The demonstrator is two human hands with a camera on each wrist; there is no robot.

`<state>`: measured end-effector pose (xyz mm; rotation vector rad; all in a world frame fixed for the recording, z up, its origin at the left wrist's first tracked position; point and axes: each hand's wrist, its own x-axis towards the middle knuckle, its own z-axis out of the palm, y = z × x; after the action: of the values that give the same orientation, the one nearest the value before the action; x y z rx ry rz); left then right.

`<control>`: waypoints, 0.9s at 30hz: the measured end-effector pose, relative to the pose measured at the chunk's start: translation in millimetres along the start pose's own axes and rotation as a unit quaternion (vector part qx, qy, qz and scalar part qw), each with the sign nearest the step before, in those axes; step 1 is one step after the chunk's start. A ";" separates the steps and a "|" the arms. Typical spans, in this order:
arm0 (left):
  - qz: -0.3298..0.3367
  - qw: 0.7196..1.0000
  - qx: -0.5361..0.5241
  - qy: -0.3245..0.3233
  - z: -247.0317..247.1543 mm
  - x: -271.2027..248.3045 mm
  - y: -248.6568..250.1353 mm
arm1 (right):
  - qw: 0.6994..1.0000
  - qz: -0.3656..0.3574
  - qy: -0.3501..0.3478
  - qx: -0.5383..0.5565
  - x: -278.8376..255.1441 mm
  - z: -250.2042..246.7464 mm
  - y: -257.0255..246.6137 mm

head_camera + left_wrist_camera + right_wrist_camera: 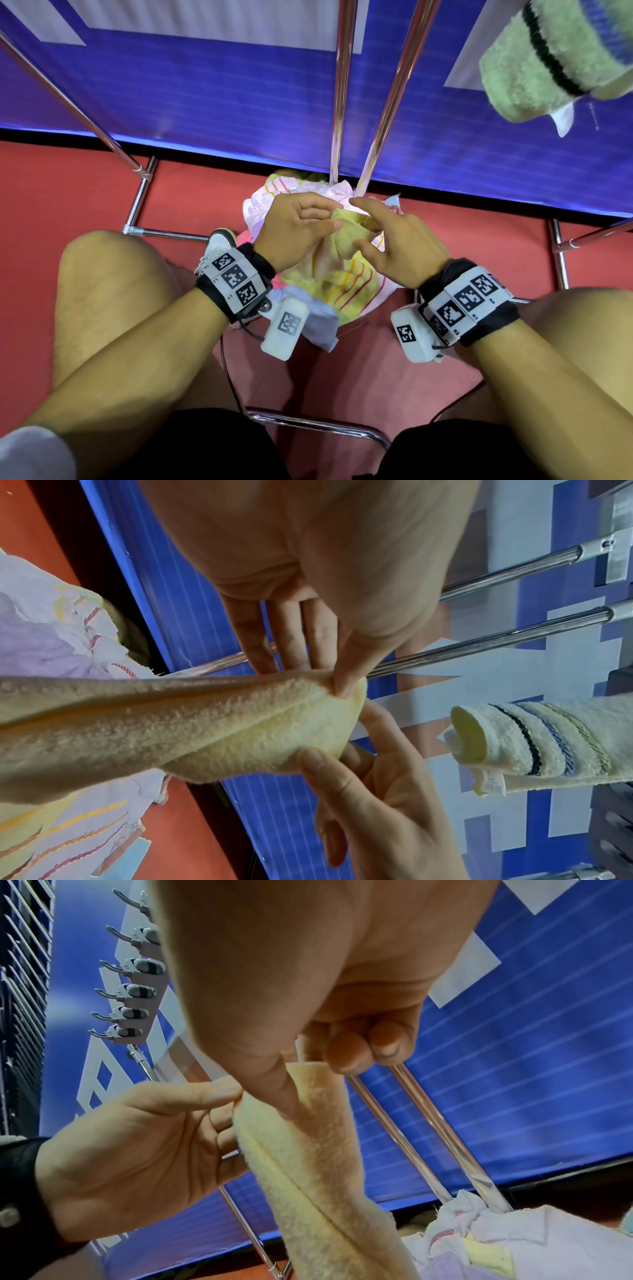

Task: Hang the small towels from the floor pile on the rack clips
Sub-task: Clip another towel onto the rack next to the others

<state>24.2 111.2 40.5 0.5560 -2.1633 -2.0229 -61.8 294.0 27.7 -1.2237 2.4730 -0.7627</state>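
**Yellow towel held at its top edge above the floor pile**

The left hand [294,229] pinches one corner of the yellow striped towel [342,274] between thumb and fingers; the right hand [394,240] pinches the adjacent edge, its other fingers loosely curled. The towel hangs from both hands directly over the towel pile [274,202], which lies against the rack's chrome legs [339,102]. Rack clips [133,991] stand above the pile.

A red floor [85,192] runs up to a blue banner wall [205,85] with pale grey blocks and thin white stripes. A black strip lines the banner's foot, and light glares softly off its surface.
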 end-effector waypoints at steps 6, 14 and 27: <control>0.001 1.000 0.026 -0.013 1.8 1.4 -4.1 | 0.997 0.016 0.068 -0.043 0.1 -7.2 0.3; 0.040 0.999 0.007 0.003 1.9 2.5 -3.5 | 0.980 -0.043 0.192 0.021 4.7 -7.8 2.5; 0.096 0.995 -0.020 -0.010 -6.1 -0.5 -0.7 | 0.983 0.004 0.099 0.153 16.4 -4.7 -5.2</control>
<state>26.8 105.7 40.5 0.3114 -2.0926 -1.9722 -70.4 279.9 34.3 -1.0702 2.3873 -1.2631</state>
